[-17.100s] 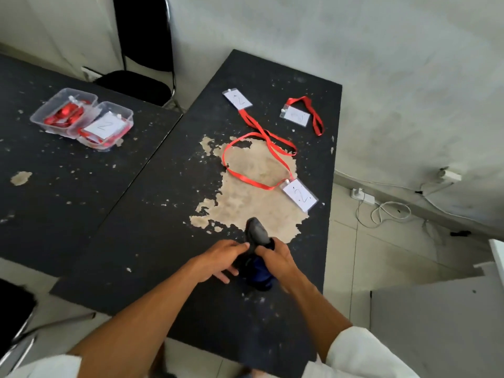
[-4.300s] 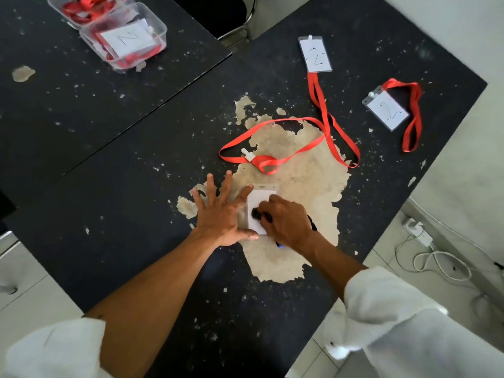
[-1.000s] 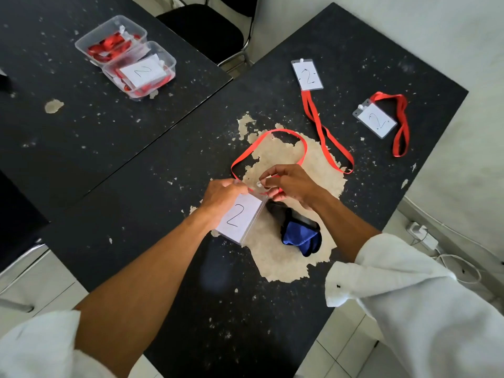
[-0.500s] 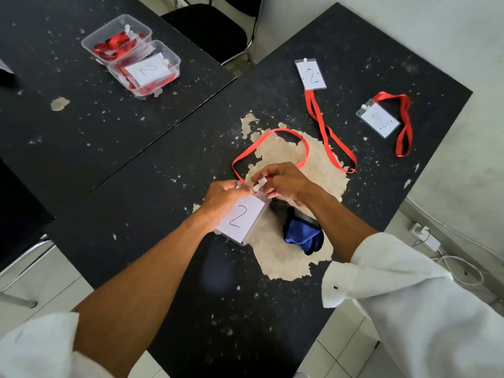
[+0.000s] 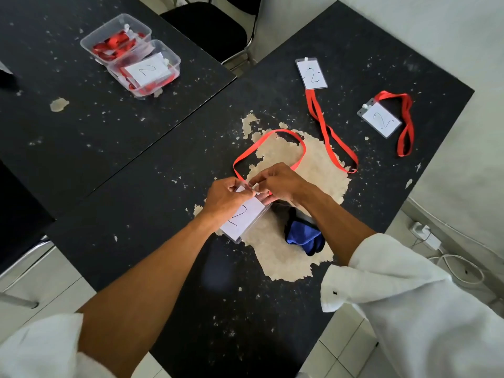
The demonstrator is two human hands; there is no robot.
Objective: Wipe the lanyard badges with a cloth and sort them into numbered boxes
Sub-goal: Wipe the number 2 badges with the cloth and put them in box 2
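Observation:
My left hand (image 5: 225, 197) grips the top of a clear badge (image 5: 245, 216) marked 2, held just above the table. My right hand (image 5: 279, 181) pinches the white clip at the badge's top, where its red lanyard (image 5: 268, 140) loops away over the worn patch. The blue and black cloth (image 5: 302, 236) lies crumpled on the table under my right forearm. Two more badges marked 2 lie further off: one (image 5: 311, 74) with a long red lanyard, one (image 5: 380, 121) at the right. Two clear boxes sit on the left table, the nearer one (image 5: 147, 69) showing a 2.
The far box (image 5: 116, 36) holds red lanyards. A gap separates the two black tables (image 5: 163, 159). A black chair (image 5: 207, 25) stands behind them. White cables and a power strip (image 5: 431, 238) lie on the tiled floor at the right.
The cloth was put down after wiping the badge flat on the table. Over the last second both hands stayed at the badge's clip, fingers closing in on it.

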